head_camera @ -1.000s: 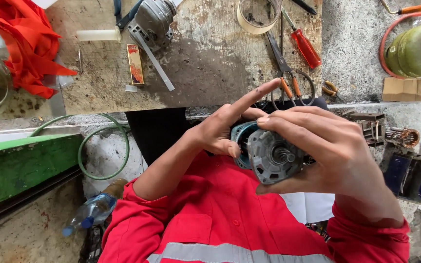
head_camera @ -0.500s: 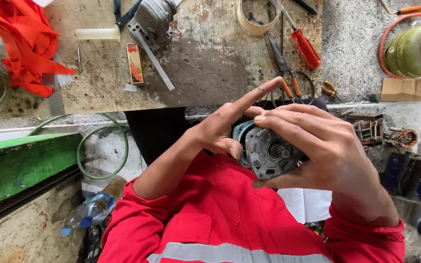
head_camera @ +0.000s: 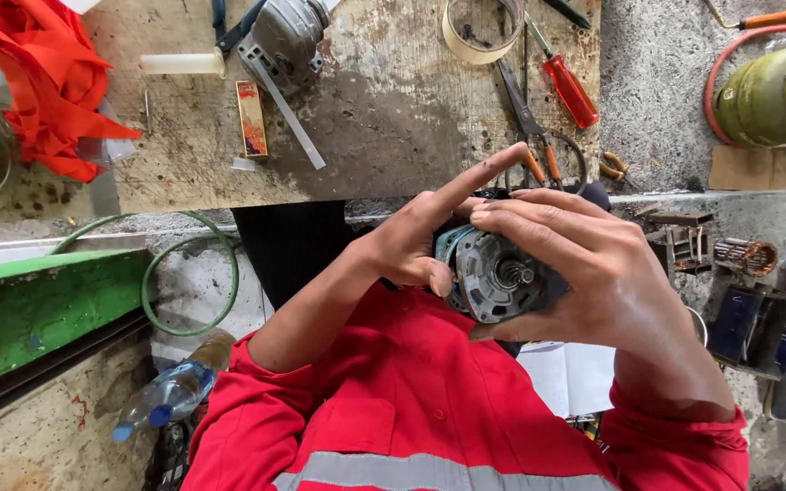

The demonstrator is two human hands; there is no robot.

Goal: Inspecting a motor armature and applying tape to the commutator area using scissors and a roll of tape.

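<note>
A small electric motor (head_camera: 495, 275) with a grey end plate, a short shaft and teal windings is held in front of my red work shirt. My right hand (head_camera: 593, 273) cups it from the right, fingers curled over its top and thumb under it. My left hand (head_camera: 411, 244) grips its left edge with the thumb. The left index finger points out straight over the motor towards the bench. The back of the motor is hidden by my hands.
A worn wooden board (head_camera: 366, 100) carries a red-handled screwdriver (head_camera: 568, 86), pliers (head_camera: 529, 123), a tape roll (head_camera: 479, 27), a grey motor housing (head_camera: 284, 41) and an orange cloth (head_camera: 43, 77). A green cylinder (head_camera: 775, 91) stands at the right. A plastic bottle (head_camera: 170, 395) and green hose (head_camera: 188, 273) lie lower left.
The motor has turned slightly in my hands and both hands shifted a little; the grip is the same.
</note>
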